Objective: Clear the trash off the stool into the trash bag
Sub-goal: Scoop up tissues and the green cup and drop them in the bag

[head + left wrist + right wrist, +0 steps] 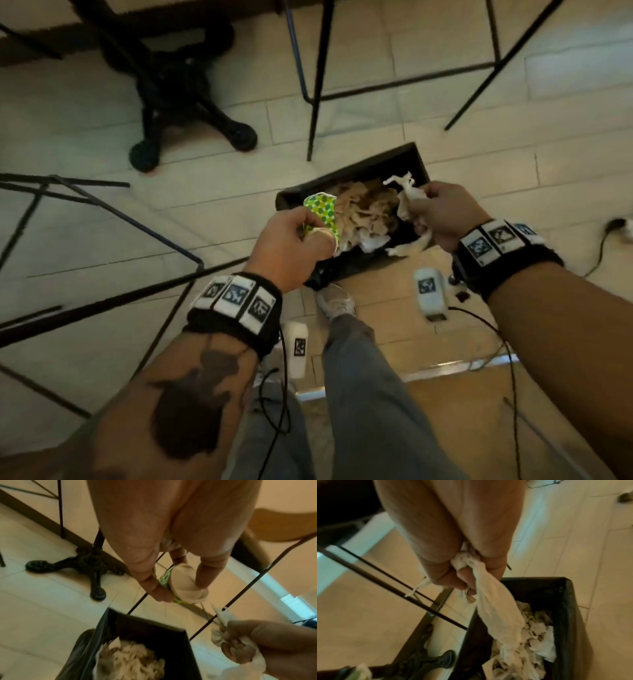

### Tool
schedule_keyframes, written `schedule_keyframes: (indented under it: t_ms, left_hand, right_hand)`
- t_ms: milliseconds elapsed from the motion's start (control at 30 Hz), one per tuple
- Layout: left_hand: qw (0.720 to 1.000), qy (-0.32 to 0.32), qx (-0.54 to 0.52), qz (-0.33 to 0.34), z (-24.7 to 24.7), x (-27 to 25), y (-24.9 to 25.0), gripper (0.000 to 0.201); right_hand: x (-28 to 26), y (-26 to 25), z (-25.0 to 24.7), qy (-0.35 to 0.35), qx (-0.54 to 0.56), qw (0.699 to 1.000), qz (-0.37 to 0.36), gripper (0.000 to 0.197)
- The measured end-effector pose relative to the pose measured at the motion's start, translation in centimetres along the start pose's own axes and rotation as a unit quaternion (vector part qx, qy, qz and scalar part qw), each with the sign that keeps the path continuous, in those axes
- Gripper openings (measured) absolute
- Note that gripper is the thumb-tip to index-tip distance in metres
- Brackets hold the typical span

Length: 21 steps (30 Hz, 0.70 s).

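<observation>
Both hands grip trash: left hand (291, 246) perhaps a cup (323, 212), right hand (445, 216) tissue (407, 197).

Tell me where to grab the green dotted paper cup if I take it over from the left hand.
Grip the green dotted cup by its side wall near the open mouth, from the bin side: the left hand already pinches its base end, and that half juts free above the trash bag.

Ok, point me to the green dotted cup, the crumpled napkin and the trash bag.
green dotted cup (323, 209): head view, on its dotted side wall above the left hand's fingers.
crumpled napkin (498, 613): right wrist view, on the hanging twisted middle.
trash bag (346, 175): head view, on its black far rim.
</observation>
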<state>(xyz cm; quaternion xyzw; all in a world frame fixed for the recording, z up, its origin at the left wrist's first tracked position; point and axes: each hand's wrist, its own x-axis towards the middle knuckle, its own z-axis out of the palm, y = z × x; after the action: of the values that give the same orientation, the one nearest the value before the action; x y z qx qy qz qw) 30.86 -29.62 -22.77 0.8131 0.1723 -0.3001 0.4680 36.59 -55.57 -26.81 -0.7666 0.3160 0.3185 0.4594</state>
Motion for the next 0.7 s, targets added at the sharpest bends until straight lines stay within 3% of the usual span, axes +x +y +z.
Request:
schedule_keyframes:
  t_ms: [133,267,500,567,633,700]
  left_hand:
    - [0.998,-0.033,0.019,-0.048,5.1,5.6,-3.7,0.01]
    - [0.993,-0.058,0.017,-0.103,9.1,9.6,-7.2,0.021]
    - [0.989,-0.039,0.011,-0.146,12.2,13.8,-10.7,0.03]
    - [0.986,-0.057,-0.001,-0.159,12.3,14.1,-11.3,0.047]
    - [0.983,-0.08,-0.01,-0.164,12.1,14.0,-11.6,0.075]
    - [0.982,-0.091,-0.019,-0.166,11.6,13.4,-11.6,0.089]
  right_hand:
    - [6.3,3.9,1.0,0.001,0.003,0.998,0.055,0.036]
    - [9.7,6.1,2.0,0.018,-0.04,0.994,0.103,0.011]
    - [14.8,10.2,3.0,0.012,-0.012,0.99,0.138,0.015]
    - [15.8,11.0,3.2,0.005,0.04,0.989,0.143,0.033]
    - [16.0,10.6,3.8,-0.019,0.091,0.982,0.164,0.071]
    - [15.8,10.5,4.3,-0.031,0.121,0.978,0.168,0.084]
